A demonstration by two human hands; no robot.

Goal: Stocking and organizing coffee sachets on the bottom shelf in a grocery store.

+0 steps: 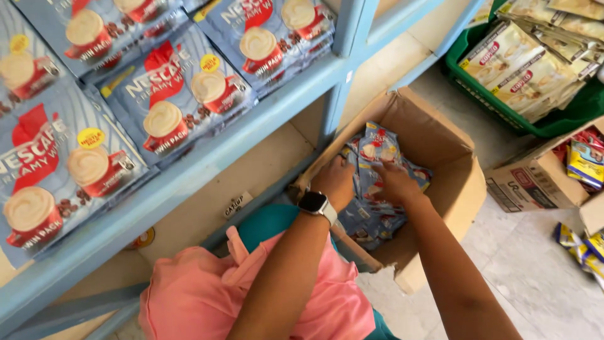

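Both my hands reach down into an open cardboard box [440,135] on the floor. My left hand [335,182], with a dark smartwatch on the wrist, and my right hand [393,182] are closed on a bundle of blue coffee sachet packs [376,146], lifted upright between them. More of the same blue packs [368,220] lie in the bottom of the box under my hands.
A pale blue shelf [207,160] at left holds rows of blue coffee packs [170,94]. A green crate [535,126] of beige sachets stands at top right, with another cardboard box [535,182] below it and loose sachets [576,242] on the tiled floor.
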